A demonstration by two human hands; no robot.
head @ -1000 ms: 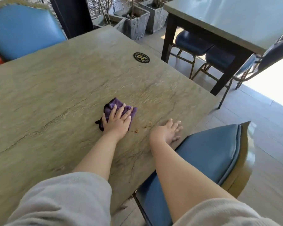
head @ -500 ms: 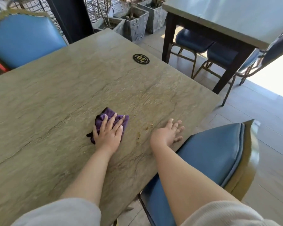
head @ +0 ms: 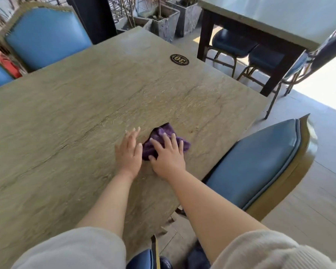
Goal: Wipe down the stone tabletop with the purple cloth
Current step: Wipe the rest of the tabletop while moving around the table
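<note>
The crumpled purple cloth (head: 162,133) lies on the grey-green stone tabletop (head: 66,123), near its right edge. My right hand (head: 168,154) presses down on the cloth with fingers spread over it. Just left of the cloth, my left hand (head: 129,150) lies flat on the stone, fingers apart and holding nothing, its thumb side against the cloth's edge. Most of the cloth is hidden under my right hand.
A round black badge marked 30 (head: 179,59) is fixed near the far right edge. A blue padded chair (head: 260,162) stands close at the right, another blue chair (head: 45,35) at the far left. A second table (head: 260,18) and stone planters (head: 163,22) stand beyond.
The cloth has gone from under my left hand to under my right hand and shifted right. My right hand moved in from the table edge. The crumbs seen earlier no longer show.
</note>
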